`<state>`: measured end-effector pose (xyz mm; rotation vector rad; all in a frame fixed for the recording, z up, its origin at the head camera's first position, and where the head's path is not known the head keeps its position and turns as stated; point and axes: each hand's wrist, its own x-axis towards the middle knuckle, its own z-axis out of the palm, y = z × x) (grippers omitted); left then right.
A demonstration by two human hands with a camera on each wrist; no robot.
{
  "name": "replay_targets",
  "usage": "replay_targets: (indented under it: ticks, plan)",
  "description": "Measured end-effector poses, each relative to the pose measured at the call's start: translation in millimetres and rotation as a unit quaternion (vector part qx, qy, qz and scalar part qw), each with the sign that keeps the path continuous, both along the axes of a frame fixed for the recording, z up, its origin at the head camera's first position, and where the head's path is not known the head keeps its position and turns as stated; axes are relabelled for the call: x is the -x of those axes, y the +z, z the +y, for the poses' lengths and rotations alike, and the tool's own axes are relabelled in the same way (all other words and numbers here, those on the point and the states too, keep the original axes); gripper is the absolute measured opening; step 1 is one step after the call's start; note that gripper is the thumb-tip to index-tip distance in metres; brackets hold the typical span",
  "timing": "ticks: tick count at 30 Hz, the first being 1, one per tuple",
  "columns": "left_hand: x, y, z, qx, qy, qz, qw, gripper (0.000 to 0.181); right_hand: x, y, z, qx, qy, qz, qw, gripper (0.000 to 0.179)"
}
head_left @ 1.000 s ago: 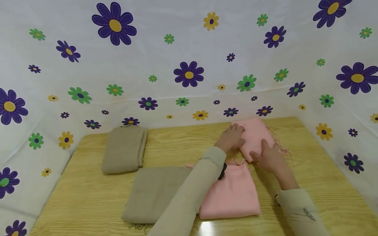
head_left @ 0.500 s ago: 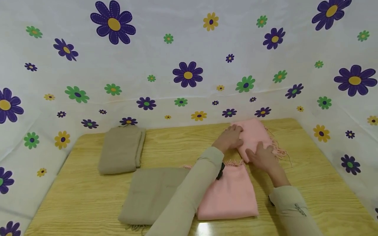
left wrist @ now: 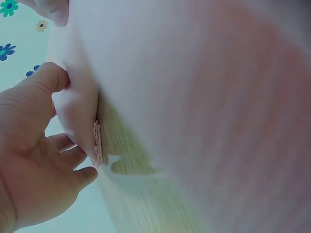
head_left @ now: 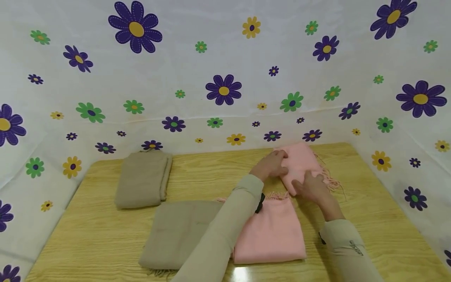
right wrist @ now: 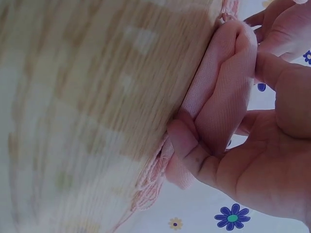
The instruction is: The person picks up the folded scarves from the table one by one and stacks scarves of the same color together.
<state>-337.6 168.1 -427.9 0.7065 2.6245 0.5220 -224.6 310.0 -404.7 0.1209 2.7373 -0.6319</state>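
A folded pink scarf with a fringe lies at the far right of the table. My left hand rests on its left edge, fingers loosely bent. Over its near right side my right hand spreads its fingers, the thumb touching the near edge. The right wrist view shows the scarf's rolled fold between the table and my fingers, one finger low against it. A second folded pink scarf lies nearer, partly hidden by my left sleeve. In the left wrist view blurred pink cloth fills much of the picture.
A folded beige scarf lies at the back left of the wooden table. Another folded beige scarf lies in front, beside the nearer pink one. A white flowered cloth encloses the back and both sides.
My right hand has shifted slightly left along the far pink scarf. The left hand stays at that scarf's left edge. The head view has shifted a little; the other scarves lie as before.
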Motion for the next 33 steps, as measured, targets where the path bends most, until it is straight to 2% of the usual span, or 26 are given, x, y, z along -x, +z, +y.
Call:
replay_targets:
  ticks: [6,11,18,26,30,33]
  plan:
    - [-8.8,6.4,-1.5,-0.009,0.004,0.021,0.9997,0.05,0.8,-1.7,4.9,0.002,0.016,0.012,0.9998,0.077]
    - [-11.9,9.8,-1.7,-0.012,0.007,0.026,0.9996,0.049,3.8,0.4,10.7,0.007,0.03,0.002,0.9995,0.078]
    - [-6.3,5.3,-0.4,0.025,0.001,0.015,0.9996,0.049,6.5,0.7,12.1,0.01,0.039,-0.001,0.9992,0.077]
    - [-2.0,4.9,-3.8,0.001,0.003,0.014,0.9999,0.048,4.2,-7.7,9.5,0.025,0.026,-0.011,0.9993,0.08]
    - [1.8,5.1,-3.3,0.007,-0.004,0.003,1.0,0.046,2.5,-9.4,6.8,0.021,0.017,-0.005,0.9996,0.082]
    - [3.9,7.7,-1.3,0.014,-0.014,0.008,0.9998,0.046,2.2,-8.2,7.0,0.011,0.008,0.007,0.9999,0.083]
